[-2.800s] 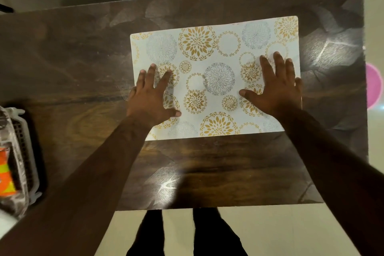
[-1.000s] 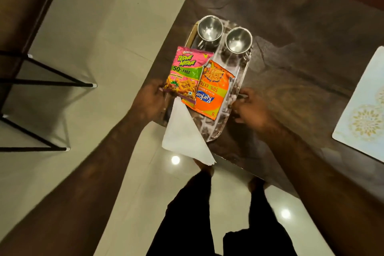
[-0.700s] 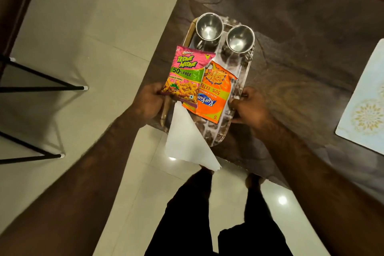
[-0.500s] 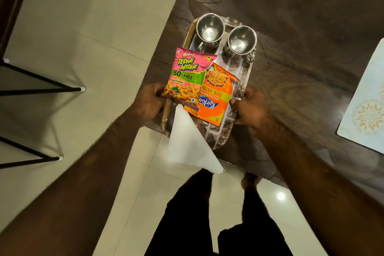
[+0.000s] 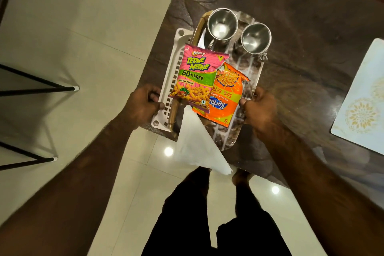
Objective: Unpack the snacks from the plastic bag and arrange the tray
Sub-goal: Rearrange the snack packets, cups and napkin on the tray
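- While both arms reach forward, the right hand (image 5: 259,108) grips the tray (image 5: 246,62) by its right edge, fingers curled
- The left hand (image 5: 143,106) curls round the rim of the white basket (image 5: 174,62)

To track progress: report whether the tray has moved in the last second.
Yes. Against the table edge, the tray has shifted right, uncovering the basket beneath it.

— What is the right hand (image 5: 259,108) doing?
— It is gripping the tray (image 5: 257,81) at its right rim. The left hand (image 5: 143,106) is gripping the white basket (image 5: 172,81) beside the tray.
— What is lying on the tray?
— A pink packet (image 5: 197,75), an orange packet (image 5: 226,97), two steel cups (image 5: 222,25).
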`<state>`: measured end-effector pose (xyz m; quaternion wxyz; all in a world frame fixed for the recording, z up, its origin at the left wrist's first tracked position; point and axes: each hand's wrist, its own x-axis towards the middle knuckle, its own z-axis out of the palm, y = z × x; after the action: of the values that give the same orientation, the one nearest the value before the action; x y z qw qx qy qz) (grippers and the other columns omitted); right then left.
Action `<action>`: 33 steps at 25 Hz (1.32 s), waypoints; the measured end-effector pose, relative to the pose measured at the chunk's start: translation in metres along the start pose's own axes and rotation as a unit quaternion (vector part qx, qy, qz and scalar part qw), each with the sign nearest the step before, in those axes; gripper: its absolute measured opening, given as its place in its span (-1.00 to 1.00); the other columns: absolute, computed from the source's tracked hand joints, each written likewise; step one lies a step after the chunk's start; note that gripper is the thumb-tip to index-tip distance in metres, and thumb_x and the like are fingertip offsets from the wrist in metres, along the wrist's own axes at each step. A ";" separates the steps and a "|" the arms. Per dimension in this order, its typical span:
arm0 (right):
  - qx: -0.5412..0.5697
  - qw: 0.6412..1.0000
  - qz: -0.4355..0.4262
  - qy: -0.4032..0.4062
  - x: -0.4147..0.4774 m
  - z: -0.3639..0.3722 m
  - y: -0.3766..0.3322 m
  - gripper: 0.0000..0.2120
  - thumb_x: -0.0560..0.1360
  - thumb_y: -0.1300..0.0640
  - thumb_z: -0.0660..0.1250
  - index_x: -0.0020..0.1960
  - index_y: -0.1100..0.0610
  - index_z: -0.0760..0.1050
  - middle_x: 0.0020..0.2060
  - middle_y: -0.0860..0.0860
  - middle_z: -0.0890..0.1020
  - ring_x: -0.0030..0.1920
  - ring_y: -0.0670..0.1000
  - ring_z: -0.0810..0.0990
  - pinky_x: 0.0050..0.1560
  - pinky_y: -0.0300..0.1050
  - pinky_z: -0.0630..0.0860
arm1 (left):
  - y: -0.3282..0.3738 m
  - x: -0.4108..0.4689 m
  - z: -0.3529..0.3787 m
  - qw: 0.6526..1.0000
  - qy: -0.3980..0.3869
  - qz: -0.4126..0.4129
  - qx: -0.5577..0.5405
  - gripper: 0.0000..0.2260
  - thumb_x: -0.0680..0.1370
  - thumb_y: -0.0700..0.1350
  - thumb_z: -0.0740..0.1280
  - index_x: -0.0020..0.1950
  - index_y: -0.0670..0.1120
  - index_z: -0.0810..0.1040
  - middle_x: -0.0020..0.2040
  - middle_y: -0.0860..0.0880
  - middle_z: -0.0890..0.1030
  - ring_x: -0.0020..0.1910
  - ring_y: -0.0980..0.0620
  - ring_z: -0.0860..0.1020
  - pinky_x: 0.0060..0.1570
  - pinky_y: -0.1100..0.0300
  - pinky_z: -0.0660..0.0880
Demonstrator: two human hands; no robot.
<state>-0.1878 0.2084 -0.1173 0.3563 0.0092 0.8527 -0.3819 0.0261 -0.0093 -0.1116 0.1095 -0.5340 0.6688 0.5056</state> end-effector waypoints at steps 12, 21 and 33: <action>-0.044 0.996 0.068 0.035 -0.002 -0.051 0.035 -0.75 0.48 0.30 0.38 0.13 0.16 0.65 -0.05 0.19 0.76 -0.06 0.27 0.76 0.01 0.36 0.69 | -0.022 -0.002 -0.039 0.987 0.121 -0.053 0.095 -0.72 0.49 -0.29 0.47 0.15 -0.07 0.58 -0.10 -0.07 0.62 -0.24 -0.09 0.61 -0.54 0.24 0.47; -0.078 0.994 0.051 0.048 -0.002 -0.059 0.056 -0.72 0.50 0.25 0.40 0.20 0.16 0.67 0.04 0.13 0.77 0.06 0.17 0.75 0.09 0.13 0.68 | 0.018 -0.022 -0.016 0.938 0.235 0.009 0.254 -0.63 0.47 -0.25 0.33 0.28 -0.14 0.50 0.23 -0.23 0.52 0.18 -0.27 0.53 0.05 -0.13 0.57; -0.172 0.981 -0.018 0.085 -0.021 -0.078 0.046 -0.78 0.43 0.11 0.27 0.05 -0.07 0.49 0.02 -0.03 0.67 0.05 0.08 0.65 -0.04 -0.13 0.44 | 0.047 -0.120 0.146 0.951 -0.115 -0.012 0.286 -0.31 0.50 0.29 0.37 0.50 -0.07 0.37 0.38 -0.07 0.54 0.35 -0.14 0.53 0.30 -0.06 0.51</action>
<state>-0.2058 0.2973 -0.0991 0.2718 -0.0347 0.9329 -0.2339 -0.0214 0.1753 -0.0705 0.3396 -0.4262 0.7621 0.3497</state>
